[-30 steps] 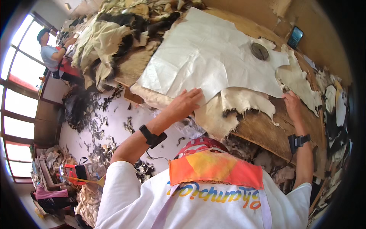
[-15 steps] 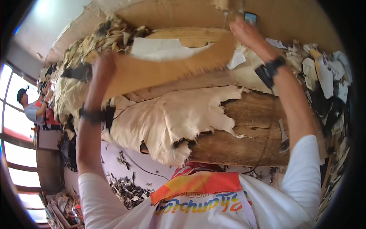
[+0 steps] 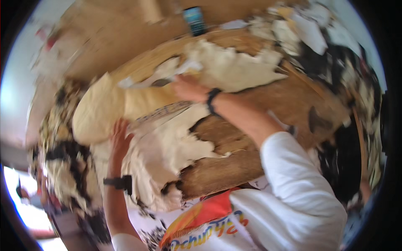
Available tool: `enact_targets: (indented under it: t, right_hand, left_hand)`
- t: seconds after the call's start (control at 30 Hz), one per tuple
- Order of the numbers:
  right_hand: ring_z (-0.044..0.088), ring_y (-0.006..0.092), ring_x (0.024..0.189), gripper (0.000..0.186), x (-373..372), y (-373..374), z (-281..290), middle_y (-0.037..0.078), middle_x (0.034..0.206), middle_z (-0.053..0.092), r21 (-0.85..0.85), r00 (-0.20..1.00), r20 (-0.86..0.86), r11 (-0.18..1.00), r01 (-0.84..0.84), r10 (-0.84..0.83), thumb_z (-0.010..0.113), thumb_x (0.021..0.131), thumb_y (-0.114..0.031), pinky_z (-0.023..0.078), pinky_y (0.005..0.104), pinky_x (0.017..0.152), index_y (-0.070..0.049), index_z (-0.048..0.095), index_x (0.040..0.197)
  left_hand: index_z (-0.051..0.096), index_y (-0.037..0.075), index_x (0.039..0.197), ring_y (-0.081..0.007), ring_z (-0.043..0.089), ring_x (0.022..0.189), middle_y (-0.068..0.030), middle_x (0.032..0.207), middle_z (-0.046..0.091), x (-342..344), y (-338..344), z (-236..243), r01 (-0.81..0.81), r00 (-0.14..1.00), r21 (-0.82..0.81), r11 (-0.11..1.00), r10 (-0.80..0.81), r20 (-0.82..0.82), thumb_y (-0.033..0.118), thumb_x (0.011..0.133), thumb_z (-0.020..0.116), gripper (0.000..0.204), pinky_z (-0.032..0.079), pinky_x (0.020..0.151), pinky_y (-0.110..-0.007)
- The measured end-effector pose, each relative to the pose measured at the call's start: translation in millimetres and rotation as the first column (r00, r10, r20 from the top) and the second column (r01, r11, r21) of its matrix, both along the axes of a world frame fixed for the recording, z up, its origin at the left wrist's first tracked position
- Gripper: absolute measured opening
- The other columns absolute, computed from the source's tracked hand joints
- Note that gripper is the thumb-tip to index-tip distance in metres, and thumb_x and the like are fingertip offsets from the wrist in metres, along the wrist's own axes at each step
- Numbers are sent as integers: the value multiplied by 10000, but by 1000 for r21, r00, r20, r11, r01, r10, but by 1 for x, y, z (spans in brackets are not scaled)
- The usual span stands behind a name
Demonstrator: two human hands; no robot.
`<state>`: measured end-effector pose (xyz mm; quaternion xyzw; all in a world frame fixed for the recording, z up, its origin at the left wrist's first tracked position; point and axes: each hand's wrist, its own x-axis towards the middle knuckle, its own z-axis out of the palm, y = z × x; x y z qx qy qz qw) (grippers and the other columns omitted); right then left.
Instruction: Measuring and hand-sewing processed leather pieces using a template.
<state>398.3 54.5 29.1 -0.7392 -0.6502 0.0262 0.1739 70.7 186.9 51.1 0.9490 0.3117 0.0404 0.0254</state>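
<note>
A tan sheet (image 3: 146,102) with a rounded left end (image 3: 98,111) and a notched, patterned lower edge lies over pale hide on the wooden work surface. My left hand (image 3: 120,136) rests at its near edge with fingers stretched out. On the right end of the sheet is my right hand (image 3: 189,88); motion smears its fingers, so their grip does not show. Beside that hand, white paper (image 3: 188,67) lies along the far side. Nearer me a cream hide (image 3: 163,154) with ragged edges drapes over the wood (image 3: 226,171).
Another ragged cream hide (image 3: 234,67) lies at the back, near an upright phone (image 3: 193,21). Heaps of hide scraps stand at left (image 3: 65,167) and right (image 3: 310,37). A dark fan-shaped patch (image 3: 320,121) shows on the wood. Another person (image 3: 31,196) is far left.
The tan sheet, held up between both hands before, now lies down on the surface. My left hand has lowered and opened; my right has come down and left. The view has turned.
</note>
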Motion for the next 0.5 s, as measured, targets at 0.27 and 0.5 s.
enact_targets:
  t: [0.27, 0.5]
  right_hand:
    - [580, 345, 771, 171, -100, -59, 57, 146, 822, 554, 425, 973, -204, 905, -15, 112, 645, 707, -163, 458, 453, 667, -25, 570, 774]
    - [648, 237, 720, 168, -100, -282, 95, 107, 833, 656, 237, 878, -462, 937, 258, -125, 616, 791, -160, 486, 354, 665, -39, 626, 909]
  left_hand:
    - [323, 119, 1358, -349, 264, 1314, -135, 1434, 279, -12, 79, -51, -43, 995, -32, 999, 40, -93, 298, 894, 483, 522, 219, 997, -627]
    - [342, 71, 1365, -342, 233, 1336, -192, 1429, 286, 16, 4, 8, -69, 989, 19, 997, 71, -131, 256, 860, 552, 577, 213, 1058, -511]
